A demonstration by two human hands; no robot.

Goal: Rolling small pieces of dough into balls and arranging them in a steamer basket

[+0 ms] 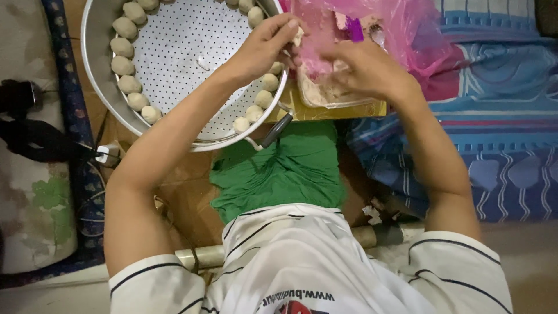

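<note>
Your hands, left (pixel 273 42) and right (pixel 354 64), pinch a dough lump (pixel 298 36) just beside the tray (pixel 93 64); next, seat it in the rim row of balls (pixel 123 65).

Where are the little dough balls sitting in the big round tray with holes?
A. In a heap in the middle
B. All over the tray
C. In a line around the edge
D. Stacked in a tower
C. The pale dough balls sit side by side along the rim of the perforated metal tray, and its middle holds none.
</note>
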